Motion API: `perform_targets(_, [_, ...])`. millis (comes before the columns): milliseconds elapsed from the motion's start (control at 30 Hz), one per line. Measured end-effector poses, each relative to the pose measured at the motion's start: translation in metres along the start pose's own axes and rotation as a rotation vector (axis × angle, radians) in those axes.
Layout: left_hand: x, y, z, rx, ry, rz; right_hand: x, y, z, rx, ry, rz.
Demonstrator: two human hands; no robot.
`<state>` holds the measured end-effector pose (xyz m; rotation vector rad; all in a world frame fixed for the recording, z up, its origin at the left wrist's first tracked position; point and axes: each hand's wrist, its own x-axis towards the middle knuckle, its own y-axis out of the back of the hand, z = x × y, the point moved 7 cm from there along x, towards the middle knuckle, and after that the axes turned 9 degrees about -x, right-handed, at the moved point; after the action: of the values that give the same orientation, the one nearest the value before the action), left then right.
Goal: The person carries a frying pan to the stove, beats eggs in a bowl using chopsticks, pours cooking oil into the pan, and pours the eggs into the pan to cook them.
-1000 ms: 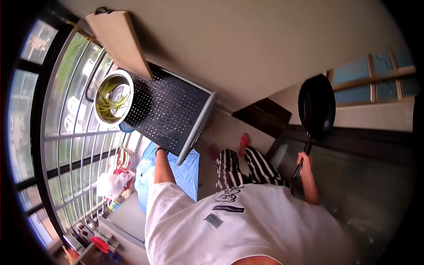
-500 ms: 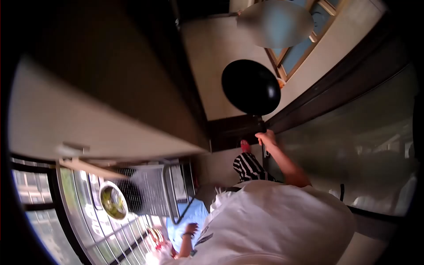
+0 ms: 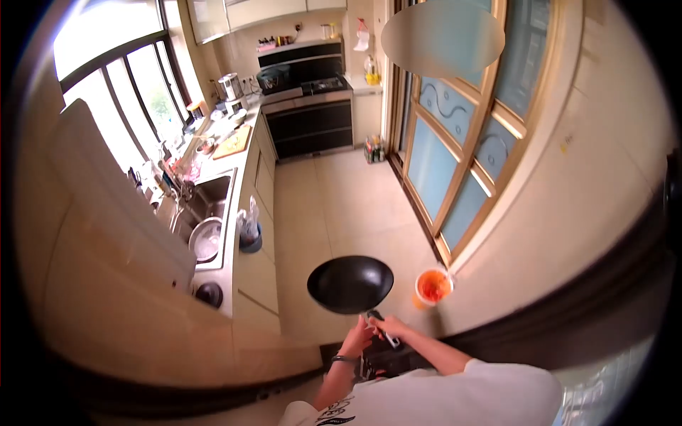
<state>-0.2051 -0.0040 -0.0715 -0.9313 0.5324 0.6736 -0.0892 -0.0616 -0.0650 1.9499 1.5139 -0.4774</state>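
Note:
A black wok (image 3: 350, 284) with a long dark handle is held out in front of me, low over the kitchen floor. My right hand (image 3: 390, 327) is closed around its handle. From the other side, my left hand (image 3: 357, 336), with a dark band on the wrist, meets the handle close to the pan. Its fingers look curled against the handle, partly hidden. The inside of the wok shows dark and bare.
To the left runs a counter with a sink (image 3: 226, 186), a metal pot (image 3: 207, 240) and a cutting board (image 3: 232, 142). A stove (image 3: 312, 117) stands at the back. Glass sliding doors (image 3: 433, 149) line the right. A bucket with orange-red contents (image 3: 433, 285) sits by the wall.
The view has swung from the doorway and drying rack into the kitchen. My left hand, earlier apart near the rack, has come to the wok's handle; my right hand still holds it.

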Motion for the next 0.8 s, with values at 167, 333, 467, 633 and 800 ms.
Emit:
perform_targets(167, [0.152, -0.028, 0.06, -0.305, 0.071, -0.171, 0.097, 0.069, -0.05, -0.292, 0.082, 0.07])
perform_targets(333, [0.261, -0.042, 0.205, 0.085, -0.356, -0.041, 0.195, 0.145, -0.172, -0.24, 0.116, 0.093])
perform_targets(467, [0.291, -0.085, 0.349, -0.079, -0.051, 0.056, 0.3, 0.244, -0.187, 0.149, -0.071, -0.14])
perform_targets(633, [0.36, -0.108, 0.494, -0.104, -0.038, 0.01, 0.382, 0.509, -0.176, 0.164, -0.03, 0.477])
perform_targets(800, [0.432, -0.145, 0.638, 0.051, -0.098, -0.005, 0.437, 0.72, -0.254, 0.019, -0.034, 0.833])
